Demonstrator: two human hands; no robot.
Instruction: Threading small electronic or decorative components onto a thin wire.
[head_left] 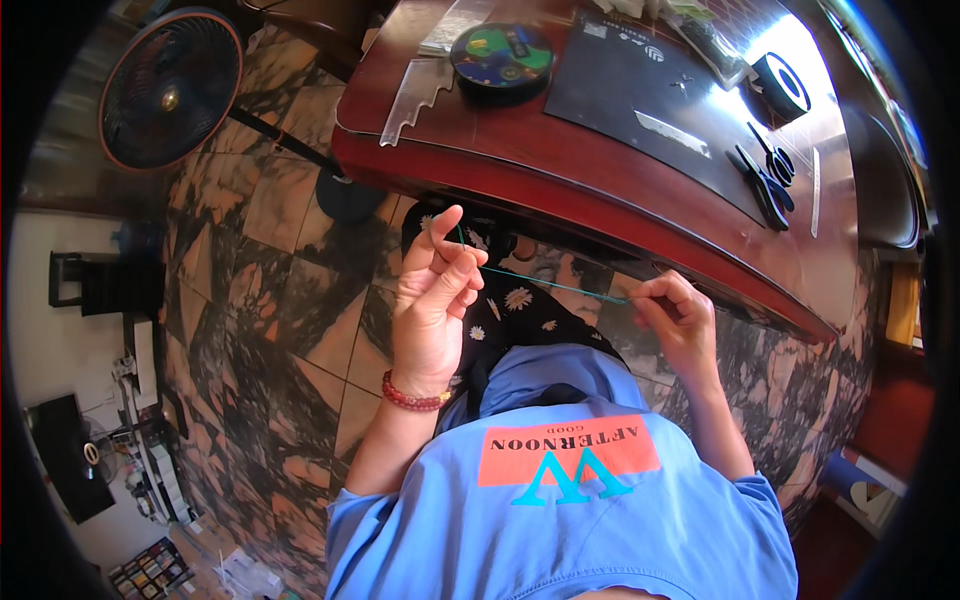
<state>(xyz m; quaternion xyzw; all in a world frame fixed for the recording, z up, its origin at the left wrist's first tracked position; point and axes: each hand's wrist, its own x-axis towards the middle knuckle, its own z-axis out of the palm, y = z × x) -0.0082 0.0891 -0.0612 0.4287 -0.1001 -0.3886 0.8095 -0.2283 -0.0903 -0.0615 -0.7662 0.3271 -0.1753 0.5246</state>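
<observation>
Both hands below the desk edge (600,215): left hand (432,300) and right hand (672,312) apart, each pinching the green thread (555,285). Should keep it taut, grips firm.

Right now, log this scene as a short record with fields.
left hand: raised, fingers pinching one end of a green thread
right hand: pinching the other end
thread: stretched between both hands, in front of the table edge
table: red-brown wood, holds a black mat, scissors, a round tin
floor: a fan

Teal thread (550,283); blue shirt (560,500); black floral fabric (520,310), probably daisies.
</observation>
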